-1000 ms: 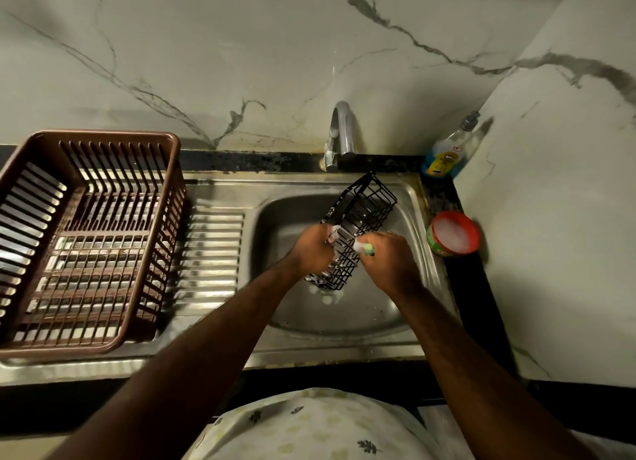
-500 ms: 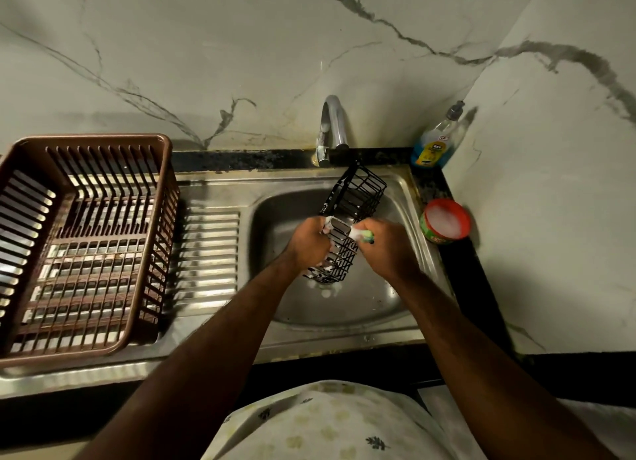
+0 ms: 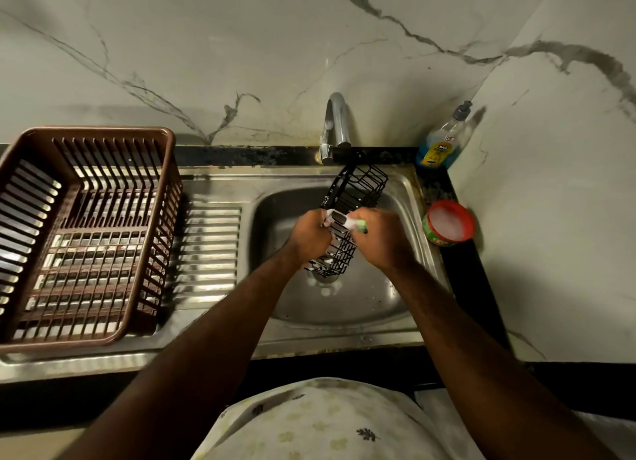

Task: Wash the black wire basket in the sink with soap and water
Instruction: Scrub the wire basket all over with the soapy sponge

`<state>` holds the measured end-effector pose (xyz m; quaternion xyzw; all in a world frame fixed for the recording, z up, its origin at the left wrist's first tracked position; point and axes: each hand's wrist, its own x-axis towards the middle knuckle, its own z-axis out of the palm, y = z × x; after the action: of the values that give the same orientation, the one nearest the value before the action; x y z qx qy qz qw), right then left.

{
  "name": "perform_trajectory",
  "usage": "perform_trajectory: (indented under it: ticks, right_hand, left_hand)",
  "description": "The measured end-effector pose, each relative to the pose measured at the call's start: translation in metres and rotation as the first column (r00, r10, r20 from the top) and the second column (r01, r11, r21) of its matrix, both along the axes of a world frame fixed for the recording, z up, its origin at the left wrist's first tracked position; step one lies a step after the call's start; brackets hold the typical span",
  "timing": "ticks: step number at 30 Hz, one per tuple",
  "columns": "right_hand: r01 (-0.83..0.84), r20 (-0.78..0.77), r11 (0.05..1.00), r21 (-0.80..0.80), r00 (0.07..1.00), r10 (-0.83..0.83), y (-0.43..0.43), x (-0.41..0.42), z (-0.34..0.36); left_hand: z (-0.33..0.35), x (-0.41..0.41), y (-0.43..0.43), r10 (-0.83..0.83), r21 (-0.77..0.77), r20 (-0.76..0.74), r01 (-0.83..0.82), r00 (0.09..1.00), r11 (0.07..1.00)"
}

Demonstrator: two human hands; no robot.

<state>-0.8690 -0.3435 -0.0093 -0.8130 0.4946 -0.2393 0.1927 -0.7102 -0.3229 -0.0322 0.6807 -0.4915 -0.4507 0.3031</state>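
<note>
The left hand [image 3: 309, 234] curls its fingers round the left side of a long black wire basket [image 3: 359, 189] and grips it near the middle. The basket is tilted over the bowl of a stainless steel sink [image 3: 361, 301]: its far end rises beyond both hands towards a curved chrome tap [image 3: 337, 122], and its near end dips below the wrists, close over the drain, with flecks of foam on the wires.

The right hand [image 3: 382, 237] is closed on a green scrub pad [image 3: 359, 225], white with suds, and presses it against the basket just beside the left hand's knuckles.

Right of the right hand, on the dark counter edge, stands a round green tub with a red rim [image 3: 447, 224], full of white lather. Beyond it in the corner is a clear pump bottle of blue liquid [image 3: 438, 146]. Well to the left of the left hand, a brown slatted plastic crate [image 3: 103, 134] sits on the ribbed drainboard.
</note>
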Motion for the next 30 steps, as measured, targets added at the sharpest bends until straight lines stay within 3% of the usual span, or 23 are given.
perform_trajectory:
  ticks: [4, 9, 21, 27, 30]
  right_hand:
    - [0.111, 0.043, 0.994, 0.026, 0.993, -0.112, -0.005, -0.008, 0.006]
    - [0.166, 0.134, 0.985, -0.056, 0.978, -0.157, -0.02, 0.005, 0.019]
    - [0.06, -0.092, 0.995, -0.083, 0.993, -0.068, -0.034, 0.041, 0.011]
    - [0.062, -0.08, 0.998, -0.014, 0.995, -0.063, -0.035, 0.033, 0.003]
    - [0.052, -0.11, 0.998, -0.047, 0.992, -0.057, -0.035, 0.041, 0.004]
  left_hand:
    - [0.0, 0.005, -0.01, 0.018, 0.018, -0.082, -0.017, 0.996, 1.0]
    - [0.0, 0.002, -0.016, -0.016, -0.019, -0.022, 0.015, 1.0, 1.0]
    - [-0.008, 0.021, -0.018, -0.029, -0.029, 0.15, 0.034, 0.988, 0.999]
    - [0.001, 0.036, -0.018, -0.017, -0.039, 0.216, 0.026, 0.976, 0.999]
    - [-0.001, 0.031, -0.014, -0.024, -0.016, 0.165, 0.027, 0.986, 0.999]
